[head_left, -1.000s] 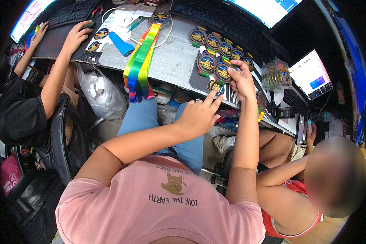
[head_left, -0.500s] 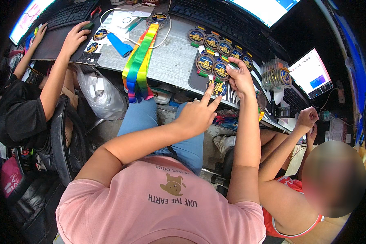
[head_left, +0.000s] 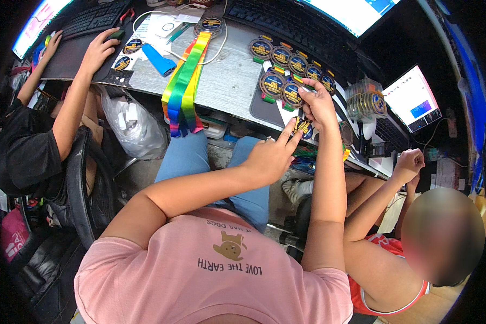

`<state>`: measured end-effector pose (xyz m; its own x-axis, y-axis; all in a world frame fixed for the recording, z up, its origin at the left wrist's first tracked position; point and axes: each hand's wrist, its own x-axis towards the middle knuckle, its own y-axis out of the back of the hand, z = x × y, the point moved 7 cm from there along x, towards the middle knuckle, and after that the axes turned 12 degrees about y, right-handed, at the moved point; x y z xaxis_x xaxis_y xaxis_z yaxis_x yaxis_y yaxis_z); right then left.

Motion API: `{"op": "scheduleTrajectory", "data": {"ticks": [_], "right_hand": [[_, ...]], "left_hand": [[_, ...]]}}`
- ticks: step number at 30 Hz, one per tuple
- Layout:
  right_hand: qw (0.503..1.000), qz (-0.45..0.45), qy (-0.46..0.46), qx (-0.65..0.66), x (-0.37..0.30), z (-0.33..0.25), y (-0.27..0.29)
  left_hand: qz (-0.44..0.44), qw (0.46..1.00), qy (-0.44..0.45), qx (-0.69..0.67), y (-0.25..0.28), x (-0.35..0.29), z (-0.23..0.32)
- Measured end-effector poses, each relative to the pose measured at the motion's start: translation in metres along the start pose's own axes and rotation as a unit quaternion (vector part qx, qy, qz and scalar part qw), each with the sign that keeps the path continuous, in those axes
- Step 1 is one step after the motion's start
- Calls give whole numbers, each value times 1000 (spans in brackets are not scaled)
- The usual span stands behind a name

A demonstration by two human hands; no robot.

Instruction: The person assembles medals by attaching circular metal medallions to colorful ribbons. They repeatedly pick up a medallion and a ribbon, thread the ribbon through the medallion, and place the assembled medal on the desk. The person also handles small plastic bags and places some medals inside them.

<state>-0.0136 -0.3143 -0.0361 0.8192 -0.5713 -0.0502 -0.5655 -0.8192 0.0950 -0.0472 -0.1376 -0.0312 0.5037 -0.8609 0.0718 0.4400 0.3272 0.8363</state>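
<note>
Left grip (head_left: 268, 160): two fingers spread on disc (head_left: 308, 129), nothing clasped.
Right grip (head_left: 321, 108): curled at right rim of medal (head_left: 290, 96), hold unclear.
Disc: ahead-right of left grip, the nearer; round, no long axis.

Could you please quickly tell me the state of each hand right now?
Left hand: open, touching a dark round disc.
Right hand: curled at the edge of a medal; grip cannot be told.

Left hand (head_left: 268, 159): shifted right from a second ago, two fingertips at the small dark disc.
Small dark disc (head_left: 304, 128): moved right too, now closer to my right wrist (head_left: 327, 125).
Co-worker's hand (head_left: 411, 160): raised, curled, now visible; hidden a second ago.
</note>
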Motion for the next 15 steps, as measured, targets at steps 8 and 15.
{"op": "scheduleTrajectory", "data": {"ticks": [8, 15], "right_hand": [[997, 46, 41, -52, -5, -4, 3], [871, 221, 135, -417, -49, -55, 57]], "left_hand": [[-26, 1000, 3, -9, -2, 1, -2], [-19, 999, -2, -40, 7, -3, -10]]}}
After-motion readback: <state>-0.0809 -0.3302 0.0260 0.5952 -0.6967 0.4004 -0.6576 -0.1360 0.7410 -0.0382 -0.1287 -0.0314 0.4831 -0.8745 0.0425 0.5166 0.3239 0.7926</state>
